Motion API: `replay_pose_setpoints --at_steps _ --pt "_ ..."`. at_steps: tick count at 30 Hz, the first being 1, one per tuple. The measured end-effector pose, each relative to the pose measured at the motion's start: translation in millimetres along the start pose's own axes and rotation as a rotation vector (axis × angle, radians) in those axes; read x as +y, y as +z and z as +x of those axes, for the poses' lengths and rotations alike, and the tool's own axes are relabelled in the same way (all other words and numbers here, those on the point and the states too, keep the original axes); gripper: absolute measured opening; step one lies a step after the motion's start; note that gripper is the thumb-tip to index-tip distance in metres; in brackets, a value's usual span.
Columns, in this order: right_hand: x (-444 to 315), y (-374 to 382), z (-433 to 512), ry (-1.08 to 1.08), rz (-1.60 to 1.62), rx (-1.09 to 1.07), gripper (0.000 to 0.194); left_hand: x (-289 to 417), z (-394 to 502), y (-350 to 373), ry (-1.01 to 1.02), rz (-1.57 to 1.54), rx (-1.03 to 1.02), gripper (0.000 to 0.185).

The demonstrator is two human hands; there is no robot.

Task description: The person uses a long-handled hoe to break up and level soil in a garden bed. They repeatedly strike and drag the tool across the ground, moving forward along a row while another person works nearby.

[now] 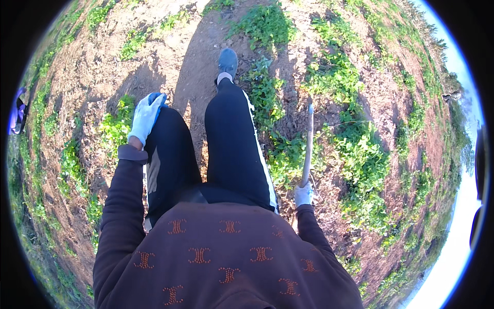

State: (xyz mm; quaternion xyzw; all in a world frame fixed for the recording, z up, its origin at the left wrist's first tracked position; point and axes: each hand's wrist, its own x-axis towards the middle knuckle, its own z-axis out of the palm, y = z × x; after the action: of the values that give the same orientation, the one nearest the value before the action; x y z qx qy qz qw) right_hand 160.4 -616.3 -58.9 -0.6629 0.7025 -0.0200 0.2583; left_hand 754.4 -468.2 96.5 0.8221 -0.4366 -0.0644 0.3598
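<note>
My left hand (146,116), in a white and blue work glove, rests on the thigh of my black trousers (170,150) near the knee. Its fingers curl over the leg, and I see no tool in it. Low on the right, my gloved right hand (304,194) is closed around a long wooden handle (308,143). The handle points away from me over the plants and soil. Its far end reaches the ground by some leaves, and no tool head can be made out. One grey-blue shoe (228,61) stands forward on a strip of bare earth.
Rows of low leafy green plants (266,25) run along both sides, with dry soil (154,73) and plant litter between them. More plants (361,154) grow right of the handle. A purple object (18,112) sits at the far left rim.
</note>
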Motion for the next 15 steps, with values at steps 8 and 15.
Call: replay_pose_setpoints --at_steps 8,15 --pt "-24.3 -63.3 -45.5 0.004 0.157 0.056 0.037 -4.5 1.4 -3.6 -0.070 0.124 -0.225 0.041" --pt "-117.3 -84.2 68.0 -0.199 0.584 0.309 0.028 21.2 -3.6 -6.3 -0.055 -0.146 -0.023 0.030"
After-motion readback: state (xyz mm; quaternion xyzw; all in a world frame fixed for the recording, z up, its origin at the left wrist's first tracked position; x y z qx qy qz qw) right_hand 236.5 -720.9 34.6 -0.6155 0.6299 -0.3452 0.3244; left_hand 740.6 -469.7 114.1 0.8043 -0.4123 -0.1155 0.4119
